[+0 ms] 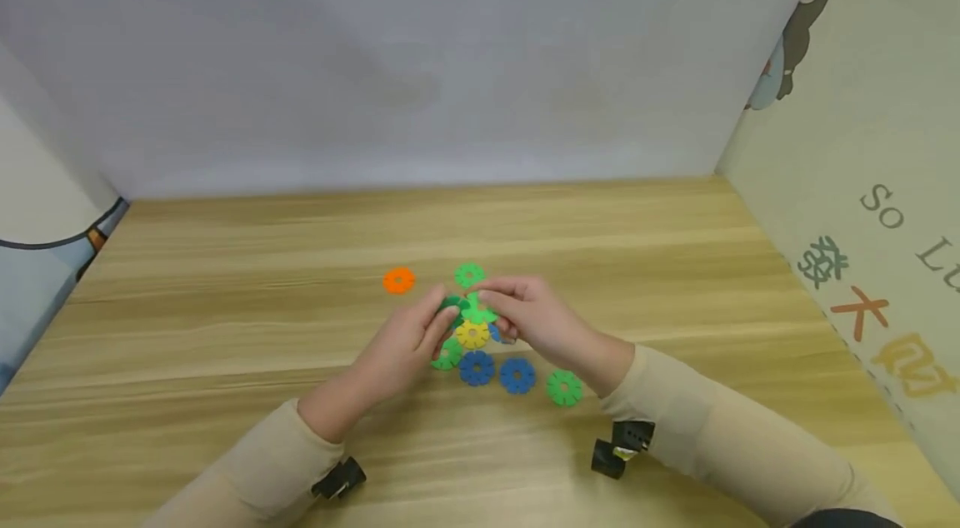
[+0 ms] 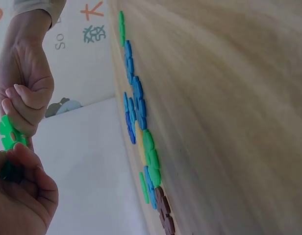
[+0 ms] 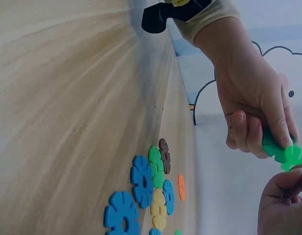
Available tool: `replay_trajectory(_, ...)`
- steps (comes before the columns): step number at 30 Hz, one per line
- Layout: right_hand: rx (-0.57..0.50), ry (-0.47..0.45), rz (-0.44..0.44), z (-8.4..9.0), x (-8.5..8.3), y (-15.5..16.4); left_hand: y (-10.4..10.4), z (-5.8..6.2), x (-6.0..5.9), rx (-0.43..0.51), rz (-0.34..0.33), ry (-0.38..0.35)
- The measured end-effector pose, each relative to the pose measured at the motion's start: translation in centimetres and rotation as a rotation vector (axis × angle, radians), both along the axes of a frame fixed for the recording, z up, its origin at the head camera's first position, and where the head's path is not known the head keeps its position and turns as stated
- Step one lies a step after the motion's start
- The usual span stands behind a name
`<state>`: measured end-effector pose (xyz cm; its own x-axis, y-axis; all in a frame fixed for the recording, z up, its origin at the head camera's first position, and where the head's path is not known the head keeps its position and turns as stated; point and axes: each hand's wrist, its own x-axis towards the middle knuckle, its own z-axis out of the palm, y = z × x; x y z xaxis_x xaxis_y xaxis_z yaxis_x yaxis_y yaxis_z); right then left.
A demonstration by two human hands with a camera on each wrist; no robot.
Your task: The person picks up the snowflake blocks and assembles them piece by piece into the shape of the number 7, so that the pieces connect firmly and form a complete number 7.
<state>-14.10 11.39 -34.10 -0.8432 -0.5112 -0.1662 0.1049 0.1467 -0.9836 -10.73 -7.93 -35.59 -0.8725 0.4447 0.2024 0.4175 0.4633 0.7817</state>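
Pale sleeves (image 1: 690, 403) over the table (image 1: 262, 261), a dark green disc (image 3: 271, 149) and a light green disc (image 3: 292, 156) held close together above it.
The left hand (image 1: 405, 341) pinches the dark one in its fingers, the right hand (image 1: 553, 326) the light. Both look thin, light, stiffish, probably slick plastic; best pinched at the rim.

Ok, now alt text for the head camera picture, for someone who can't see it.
A person's left hand holds a dark green disc close to a light green disc in the right hand. Nearby on a wooden table lie more green discs, blue discs and a yellow disc, with an orange disc farther left.
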Motion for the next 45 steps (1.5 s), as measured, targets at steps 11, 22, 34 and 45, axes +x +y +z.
replay_trajectory(11,-0.079,-0.067,-0.028,0.3,0.5,-0.6,0.1,0.1,0.3,-0.044,-0.006,0.083)
replay_trajectory(22,0.002,0.06,0.037,1.1,0.8,-0.4,0.2,0.4,0.7,0.011,0.002,0.104)
replay_trajectory(34,0.104,-0.019,0.182,0.2,0.3,0.7,-1.2,0.5,0.2,0.029,-0.054,0.138)
replay_trajectory(45,0.084,-0.02,0.178,-0.4,-0.4,1.1,-1.4,-0.4,-0.2,0.004,0.006,0.092)
